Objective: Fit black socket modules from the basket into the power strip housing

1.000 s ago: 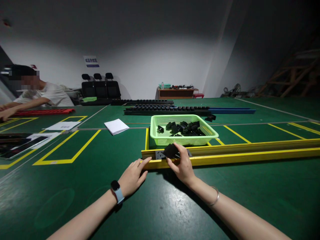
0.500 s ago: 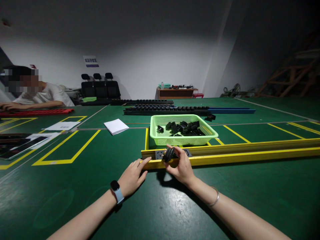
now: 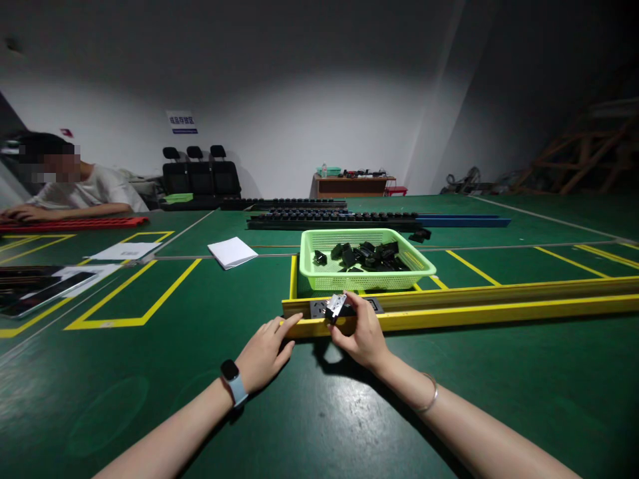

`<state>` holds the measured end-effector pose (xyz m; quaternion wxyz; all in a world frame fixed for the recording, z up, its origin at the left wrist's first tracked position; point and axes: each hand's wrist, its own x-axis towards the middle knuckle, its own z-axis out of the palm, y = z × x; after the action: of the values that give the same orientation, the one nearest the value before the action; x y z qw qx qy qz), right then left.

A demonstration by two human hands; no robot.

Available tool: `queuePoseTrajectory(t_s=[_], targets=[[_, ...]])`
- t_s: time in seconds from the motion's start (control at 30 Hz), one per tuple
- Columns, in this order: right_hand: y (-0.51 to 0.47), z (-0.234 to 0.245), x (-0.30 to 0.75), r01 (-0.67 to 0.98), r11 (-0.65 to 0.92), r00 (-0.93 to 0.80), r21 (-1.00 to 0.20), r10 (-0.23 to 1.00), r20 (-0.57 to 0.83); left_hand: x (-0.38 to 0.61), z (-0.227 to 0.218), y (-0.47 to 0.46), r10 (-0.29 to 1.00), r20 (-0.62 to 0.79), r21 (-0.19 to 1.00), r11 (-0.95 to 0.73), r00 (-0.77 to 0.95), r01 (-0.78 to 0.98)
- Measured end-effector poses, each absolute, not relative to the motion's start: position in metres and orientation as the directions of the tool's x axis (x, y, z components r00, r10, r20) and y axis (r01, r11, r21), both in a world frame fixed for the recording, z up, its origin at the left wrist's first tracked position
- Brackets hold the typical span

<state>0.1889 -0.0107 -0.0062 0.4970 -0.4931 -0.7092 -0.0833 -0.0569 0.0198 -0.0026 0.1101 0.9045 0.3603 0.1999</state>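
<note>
Module (image 3: 336, 307) is pinched between the thumb and fingers of my right hand (image 3: 363, 332), just above the left end of a long yellow channel (image 3: 459, 317). It's a little black thing with a pale, shiny face, and it's tilted. Right behind it there's a dark plate with cutouts (image 3: 373, 305) sitting inside the channel, partly hidden by my fingers.

My left hand (image 3: 262, 352) isn't gripping anything: fingers loosely stretched out, index fingertip on the channel's near wall by the end, thumb off to the side. Watch (image 3: 230, 370) on that wrist, thin bangle (image 3: 433, 392) on the other, if anyone cares lol.

Just past the channel is a light green basket (image 3: 367, 282) with a messy pile of black parts (image 3: 374, 256) in it, plus one loose black piece (image 3: 420, 235) behind it on the green bench (image 3: 324, 419). White pad (image 3: 232, 253) is off to the left. Farther back you've got black rails (image 3: 329, 224), and way over left another person (image 3: 107, 188) sits by a red rail (image 3: 94, 223).
</note>
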Motion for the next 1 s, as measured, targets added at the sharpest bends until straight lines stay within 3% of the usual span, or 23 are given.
queuePoseTrajectory(t_s=[1.0], targets=[[-0.0111,-0.0048,0.1888,0.747,0.536,-0.038,-0.394,0.625,0.779,-0.0574,-0.0023,0.0183,0.695,0.308,0.353,-0.718,0.650,0.600]])
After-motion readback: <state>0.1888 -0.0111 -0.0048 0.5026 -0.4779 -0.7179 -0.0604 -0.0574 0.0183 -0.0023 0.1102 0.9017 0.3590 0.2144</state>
